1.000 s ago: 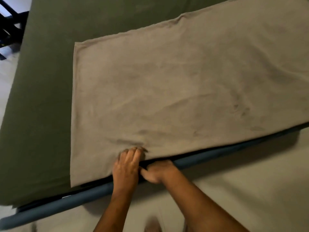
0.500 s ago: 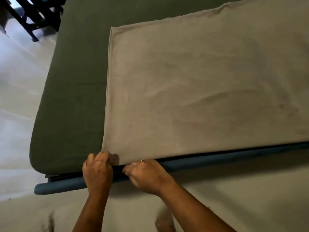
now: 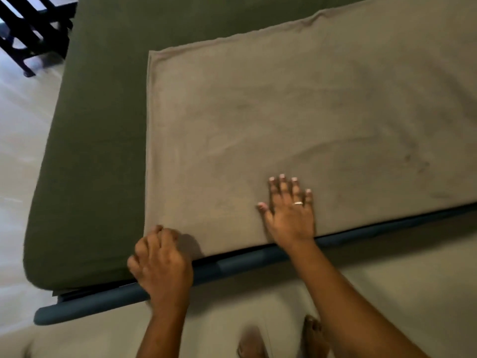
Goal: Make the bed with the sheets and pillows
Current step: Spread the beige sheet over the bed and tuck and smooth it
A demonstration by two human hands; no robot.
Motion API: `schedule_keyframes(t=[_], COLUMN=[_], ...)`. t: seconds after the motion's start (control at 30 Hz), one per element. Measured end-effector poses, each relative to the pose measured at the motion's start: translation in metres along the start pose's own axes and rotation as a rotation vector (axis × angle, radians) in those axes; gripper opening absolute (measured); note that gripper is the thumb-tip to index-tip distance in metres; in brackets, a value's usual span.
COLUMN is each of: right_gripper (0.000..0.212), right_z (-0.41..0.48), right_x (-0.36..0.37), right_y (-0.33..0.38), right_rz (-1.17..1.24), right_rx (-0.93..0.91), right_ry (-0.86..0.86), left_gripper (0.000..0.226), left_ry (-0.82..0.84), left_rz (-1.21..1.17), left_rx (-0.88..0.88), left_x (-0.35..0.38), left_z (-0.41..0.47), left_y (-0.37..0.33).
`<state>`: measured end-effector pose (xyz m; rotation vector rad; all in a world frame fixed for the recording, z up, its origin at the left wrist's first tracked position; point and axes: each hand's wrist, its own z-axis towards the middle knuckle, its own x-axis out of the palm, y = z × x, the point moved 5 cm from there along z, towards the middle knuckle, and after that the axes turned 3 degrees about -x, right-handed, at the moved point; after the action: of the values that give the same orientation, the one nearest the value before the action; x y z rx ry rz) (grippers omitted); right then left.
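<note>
In the head view, a blue padded bed-frame rail [image 3: 232, 264] is seen running across the lower part of the scene, and everything else is placed from it. Just above the rail, a mattress in a dark green fitted sheet [image 3: 98, 125] is spread, and on top of it a folded taupe sheet [image 3: 284, 125] is laid flat, its near edge lined up along the rail and its left edge set well in from the mattress end. The left hand [image 3: 162, 264] is held over the rail at the near-left corner of the folded taupe sheet, its fingers curled round that corner; the pinch itself is partly hidden under the knuckles. The right hand [image 3: 290, 210], with a silver ring [image 3: 298, 203] on one finger, is pressed flat on the cloth just beyond the rail, fingers spread. Below the rail, bare feet [image 3: 313, 334] are seen on a pale floor [image 3: 20, 125]; far beyond it, at the upper left, dark slatted furniture [image 3: 28, 29] stands. No pillows are in view. The sheet is judged to be at the smoothing or unfolding stage. If the corner is pulled while the flat palm is bearing down, the layers could be dragged apart or creased. The smooth fabric could also be slid off over the rail, or the green sheet rucked up beneath it.
</note>
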<state>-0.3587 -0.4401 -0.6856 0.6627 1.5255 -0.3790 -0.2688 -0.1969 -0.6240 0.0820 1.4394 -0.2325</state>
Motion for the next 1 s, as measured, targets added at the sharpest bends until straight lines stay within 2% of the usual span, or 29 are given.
schedule_keyframes(t=[0.07,0.13,0.2,0.23,0.3,0.4,0.43,0.5,0.53,0.57,0.63,0.7,0.77,0.8,0.87,1.0], right_gripper=[0.062,0.056,0.055,0.056,0.059,0.062,0.062,0.063,0.064,0.066,0.064,0.062,0.058,0.058,0.058,0.060], right_z=[-0.011,-0.018,-0.012,-0.006,-0.001,-0.023,-0.032,-0.033,-0.017,0.004,0.053,0.083,0.094,0.099,0.097,0.073], right_x=[0.003,-0.001,-0.008,-0.012,-0.018,-0.044,-0.055,-0.071,-0.075,-0.080,-0.078,-0.064,-0.057,-0.056,-0.063,-0.098], right_y=[0.044,0.060,0.029,-0.008,-0.092,-0.247,-0.285,-0.333,-0.336,-0.325,-0.271,-0.212,-0.204,-0.230,-0.307,-0.483], right_rz=[0.018,0.063,0.045,0.030,-0.021,-0.062,-0.044,0.059,0.078,0.084,0.079,0.042,0.051,0.066,0.058,-0.061], right_rx=[-0.202,-0.356,-0.410,-0.359,-0.152,0.334,0.494,0.789,0.819,0.758,0.443,0.086,-0.078,-0.092,-0.001,0.353], right_ry=[0.009,0.083,0.114,0.100,0.050,-0.001,-0.005,-0.033,-0.085,-0.141,-0.196,-0.103,-0.020,-0.006,-0.028,-0.083], left_gripper=[0.038,0.061,0.075,0.074,0.067,0.066,0.072,0.076,0.070,0.064,0.061,0.060,0.055,0.053,0.055,0.059], left_ry=[0.093,0.341,0.550,0.601,0.618,0.607,0.557,0.492,0.464,0.452,0.412,0.401,0.383,0.380,0.410,0.452], left_rz=[-0.154,-0.274,-0.230,-0.140,0.009,0.055,0.066,0.057,0.063,0.062,-0.030,-0.119,-0.133,-0.120,-0.105,-0.096], left_rx=[0.185,0.254,0.227,0.216,0.148,0.006,0.022,0.202,0.328,0.426,0.521,0.496,0.470,0.474,0.480,0.554], left_x=[0.004,0.023,0.045,0.053,0.058,0.053,0.051,0.054,0.058,0.059,0.062,0.069,0.079,0.084,0.091,0.093], left_z=[-0.009,-0.015,-0.016,-0.015,-0.015,-0.015,-0.014,-0.012,-0.012,-0.014,-0.015,-0.011,-0.006,-0.005,-0.010,-0.037], left_y=[-0.047,-0.077,-0.085,-0.088,-0.077,-0.094,-0.105,-0.147,-0.177,-0.207,-0.272,-0.332,-0.376,-0.398,-0.432,-0.495])
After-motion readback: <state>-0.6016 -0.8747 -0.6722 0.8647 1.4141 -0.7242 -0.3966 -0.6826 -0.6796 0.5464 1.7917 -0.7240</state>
